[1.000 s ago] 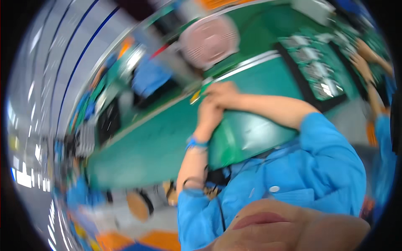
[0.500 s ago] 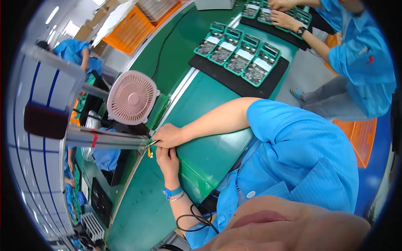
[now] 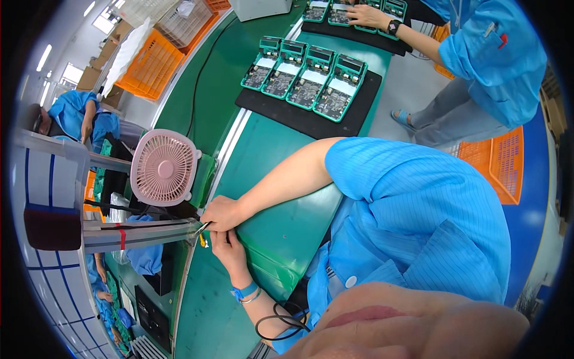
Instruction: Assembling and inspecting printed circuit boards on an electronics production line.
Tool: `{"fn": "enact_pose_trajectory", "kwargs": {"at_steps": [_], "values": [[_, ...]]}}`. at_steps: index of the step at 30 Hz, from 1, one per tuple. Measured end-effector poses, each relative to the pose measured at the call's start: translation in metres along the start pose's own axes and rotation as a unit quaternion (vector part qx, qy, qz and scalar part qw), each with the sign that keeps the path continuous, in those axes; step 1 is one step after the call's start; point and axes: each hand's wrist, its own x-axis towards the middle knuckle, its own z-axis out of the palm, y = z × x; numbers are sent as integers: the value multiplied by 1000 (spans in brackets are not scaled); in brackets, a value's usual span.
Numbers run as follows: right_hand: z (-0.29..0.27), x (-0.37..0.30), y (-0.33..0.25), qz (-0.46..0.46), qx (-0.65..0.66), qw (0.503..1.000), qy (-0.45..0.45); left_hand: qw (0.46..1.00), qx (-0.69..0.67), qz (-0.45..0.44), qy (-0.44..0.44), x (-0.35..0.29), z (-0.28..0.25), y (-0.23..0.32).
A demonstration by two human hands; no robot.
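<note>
My right hand [image 3: 222, 213] comes from the upper arm in the picture and is closed on slim metal tweezers [image 3: 205, 227]. Their tips point towards the post at the bench's edge. Just below, my left hand [image 3: 229, 251] has its fingers bent and pressed together, close against the right hand. What they pinch, if anything, is hidden. A small yellow piece [image 3: 204, 241] shows beside the tweezers and the left fingertips. A blue wrist strap [image 3: 244, 292] with a dark coiled cord is round my left wrist.
A pink fan [image 3: 164, 167] stands beside the metal post [image 3: 143, 234]. Green-framed circuit boards [image 3: 302, 81] lie on a black mat [image 3: 359, 116]. Another person's hand [image 3: 368, 16] touches further boards. Green film [image 3: 269, 266] covers part of the bench [image 3: 293, 230]. Orange crates [image 3: 152, 66] stand beyond.
The view has shifted, so the bench and fan sit further left and lower. My hands stay together at the post with the tweezers. Only one of the co-worker's hands still shows clearly.
</note>
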Motion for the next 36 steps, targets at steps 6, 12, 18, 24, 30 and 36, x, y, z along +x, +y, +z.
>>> {"fn": "enact_pose_trajectory", "kwargs": {"at_steps": [6,12,18,24,30,36], "values": [[1,5,1,-8,16,1000,0,1000,0,-25,-6,-1,-1,1],[0,0,-1,3,10,1000,-3,1000,-2,5,21,-3,2,-1],[-1,1,0,0,12,1000,-2,1000,-5,-11,3,-1,0,2],[-2,1,2,-2,8,1000,2,1000,-6,-9,4,1,0,3],[-1,0,1,0,16,1000,-7,1000,-4,-28,1,-2,0,2],[-1,3,0,29,8,999,-31,1000,6,13,6,-2,-2,-7]]}}
